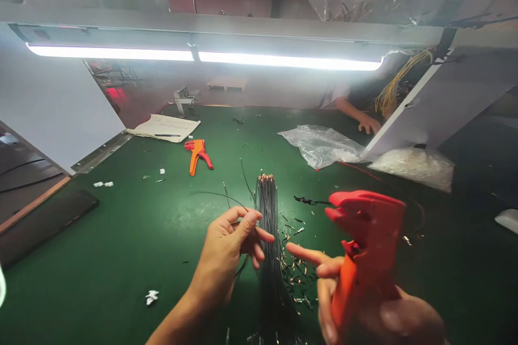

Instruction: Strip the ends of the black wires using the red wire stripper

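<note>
My left hand (232,245) pinches a thin black wire (220,194) between thumb and index finger, just left of a thick bundle of black wires (268,226). Copper ends show at the bundle's far tip. In my right hand (327,275) is a red and orange wire stripper (370,242), its jaws pointing left; the index finger is stretched toward the bundle. Small cut pieces of wire and insulation (297,269) lie scattered between the bundle and my right hand. Slight blur covers the lower part of the right hand.
Farther back on the green table (133,237) lies a second orange and red stripper (198,156). Paper with a pen (165,128) is at the back left. Plastic bags (324,145) lie at the right, near another person's hand (369,124). A lamp (289,60) spans overhead.
</note>
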A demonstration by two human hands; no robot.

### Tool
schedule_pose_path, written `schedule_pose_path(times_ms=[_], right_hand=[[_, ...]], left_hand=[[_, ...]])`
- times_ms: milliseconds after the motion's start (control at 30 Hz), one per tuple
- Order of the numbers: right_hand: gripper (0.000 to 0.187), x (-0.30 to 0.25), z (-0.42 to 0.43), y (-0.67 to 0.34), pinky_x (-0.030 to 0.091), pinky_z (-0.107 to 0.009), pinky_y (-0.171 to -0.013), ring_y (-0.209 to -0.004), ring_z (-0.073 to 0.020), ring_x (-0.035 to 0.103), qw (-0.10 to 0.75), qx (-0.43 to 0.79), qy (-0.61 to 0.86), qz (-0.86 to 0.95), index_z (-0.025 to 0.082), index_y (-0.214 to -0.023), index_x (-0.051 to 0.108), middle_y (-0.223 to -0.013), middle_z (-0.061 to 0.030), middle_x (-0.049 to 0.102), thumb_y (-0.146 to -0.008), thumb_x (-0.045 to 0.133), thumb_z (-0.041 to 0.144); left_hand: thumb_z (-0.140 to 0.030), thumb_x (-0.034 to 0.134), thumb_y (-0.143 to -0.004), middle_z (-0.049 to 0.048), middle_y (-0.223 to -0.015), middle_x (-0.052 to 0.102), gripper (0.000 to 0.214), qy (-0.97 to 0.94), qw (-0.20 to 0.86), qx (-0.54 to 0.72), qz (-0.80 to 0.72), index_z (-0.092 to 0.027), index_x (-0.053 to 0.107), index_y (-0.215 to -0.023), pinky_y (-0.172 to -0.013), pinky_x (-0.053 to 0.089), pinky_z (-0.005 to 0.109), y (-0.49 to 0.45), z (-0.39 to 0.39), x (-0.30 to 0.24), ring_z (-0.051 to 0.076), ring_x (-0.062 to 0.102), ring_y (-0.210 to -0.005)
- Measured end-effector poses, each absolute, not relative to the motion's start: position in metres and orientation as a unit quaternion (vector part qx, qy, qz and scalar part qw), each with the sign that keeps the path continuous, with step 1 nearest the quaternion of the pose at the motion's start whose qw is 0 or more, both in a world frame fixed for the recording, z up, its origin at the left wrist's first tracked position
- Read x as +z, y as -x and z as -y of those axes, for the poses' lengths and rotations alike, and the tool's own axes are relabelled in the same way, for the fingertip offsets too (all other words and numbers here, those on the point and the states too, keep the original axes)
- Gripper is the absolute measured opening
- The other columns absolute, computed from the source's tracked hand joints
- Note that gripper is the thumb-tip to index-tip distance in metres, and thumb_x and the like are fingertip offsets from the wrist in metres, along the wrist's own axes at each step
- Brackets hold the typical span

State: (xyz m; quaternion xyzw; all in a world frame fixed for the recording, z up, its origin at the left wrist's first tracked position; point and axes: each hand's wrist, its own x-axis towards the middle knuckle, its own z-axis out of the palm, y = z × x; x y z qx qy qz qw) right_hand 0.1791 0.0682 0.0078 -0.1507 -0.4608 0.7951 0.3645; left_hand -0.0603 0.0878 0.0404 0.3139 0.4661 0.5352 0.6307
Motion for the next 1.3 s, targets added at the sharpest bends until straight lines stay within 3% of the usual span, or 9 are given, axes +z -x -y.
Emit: schedule_pose_path(times_ms=[200, 267, 367, 467, 700, 867, 933, 1100, 1300], right_hand=[[0.059, -0.008, -0.061, -0.161, 0.041, -0.049, -0.107, -0.123, -0.0382, 0.060, 0.301, 0.829, 0.151, 0.447, 0.018, -0.120, 0.075, -0.140, -0.0155, 0.062, -0.072, 0.077, 0.054], [0.056, -0.011, -0.061, -0.161, 0.039, -0.047, -0.108, -0.128, -0.0374, 0.055, 0.313, 0.830, 0.159, 0.434, 0.017, -0.120, 0.075, -0.136, -0.0149, 0.065, -0.073, 0.073, 0.048], [0.062, -0.012, -0.060, -0.160, 0.052, -0.039, -0.083, -0.091, -0.0283, 0.072, 0.307, 0.866, 0.142, 0.369, 0.016, -0.128, 0.070, -0.110, -0.0141, 0.077, -0.071, 0.071, 0.039], [0.066, -0.012, -0.059, -0.160, 0.049, -0.032, -0.070, -0.070, -0.0226, 0.072, 0.303, 0.891, 0.129, 0.313, 0.013, -0.130, 0.067, -0.085, -0.0125, 0.081, -0.069, 0.069, 0.038], [0.065, -0.008, -0.060, -0.162, 0.051, -0.037, -0.073, -0.076, -0.0257, 0.072, 0.313, 0.876, 0.144, 0.338, 0.008, -0.131, 0.063, -0.087, -0.0155, 0.079, -0.073, 0.067, 0.037], [0.055, -0.010, -0.061, -0.165, 0.054, -0.038, -0.074, -0.083, -0.0258, 0.073, 0.328, 0.873, 0.142, 0.331, 0.013, -0.130, 0.064, -0.115, -0.0191, 0.074, -0.079, 0.066, 0.034], [0.053, -0.011, -0.060, -0.166, 0.054, -0.038, -0.073, -0.082, -0.0263, 0.073, 0.332, 0.874, 0.140, 0.326, 0.010, -0.129, 0.063, -0.104, -0.0186, 0.076, -0.081, 0.065, 0.035], [0.051, -0.018, -0.054, -0.165, 0.052, -0.036, -0.074, -0.078, -0.0229, 0.070, 0.310, 0.887, 0.153, 0.306, 0.008, -0.119, 0.067, -0.089, -0.0131, 0.073, -0.077, 0.071, 0.038], [0.049, -0.024, -0.051, -0.158, 0.044, -0.031, -0.077, -0.085, -0.0200, 0.063, 0.277, 0.865, 0.151, 0.390, 0.014, -0.117, 0.066, -0.098, -0.0105, 0.070, -0.078, 0.076, 0.041]], left_hand=[[-0.051, 0.077, -0.077, -0.0002, -0.058, 0.067, 0.037, -0.329, 0.633, 0.527, -0.461, -0.017, 0.066, -0.082, -0.043, 0.045, 0.022, 0.045, -0.085, 0.032, 0.010, 0.056, -0.042], [-0.054, 0.077, -0.075, -0.0007, -0.058, 0.064, 0.040, -0.342, 0.638, 0.514, -0.461, -0.016, 0.068, -0.081, -0.045, 0.045, 0.023, 0.043, -0.083, 0.031, 0.010, 0.054, -0.045], [-0.057, 0.078, -0.073, -0.0009, -0.054, 0.057, 0.045, -0.367, 0.657, 0.475, -0.456, -0.013, 0.072, -0.072, -0.047, 0.037, 0.021, 0.038, -0.078, 0.029, 0.009, 0.047, -0.048], [-0.056, 0.078, -0.073, -0.0004, -0.056, 0.056, 0.044, -0.383, 0.671, 0.447, -0.451, -0.012, 0.075, -0.072, -0.052, 0.033, 0.021, 0.032, -0.073, 0.026, 0.008, 0.044, -0.052], [-0.054, 0.077, -0.072, -0.0015, -0.054, 0.056, 0.041, -0.361, 0.623, 0.486, -0.496, -0.015, 0.069, -0.065, -0.051, 0.035, 0.023, 0.035, -0.080, 0.024, 0.010, 0.044, -0.050], [-0.056, 0.079, -0.071, -0.0038, -0.052, 0.055, 0.044, -0.330, 0.584, 0.527, -0.522, -0.016, 0.061, -0.063, -0.048, 0.035, 0.020, 0.045, -0.088, 0.014, 0.007, 0.044, -0.047], [-0.055, 0.081, -0.069, -0.0051, -0.050, 0.053, 0.044, -0.316, 0.586, 0.534, -0.522, -0.016, 0.061, -0.063, -0.045, 0.033, 0.019, 0.046, -0.091, 0.011, 0.006, 0.041, -0.044], [-0.053, 0.083, -0.068, -0.0030, -0.053, 0.060, 0.042, -0.265, 0.626, 0.540, -0.496, -0.015, 0.066, -0.075, -0.037, 0.031, 0.019, 0.046, -0.091, 0.019, 0.007, 0.042, -0.040], [-0.050, 0.086, -0.068, -0.0039, -0.065, 0.060, 0.043, -0.204, 0.631, 0.604, -0.442, -0.018, 0.074, -0.095, -0.050, 0.041, 0.019, 0.051, -0.085, 0.035, 0.007, 0.049, -0.054]])
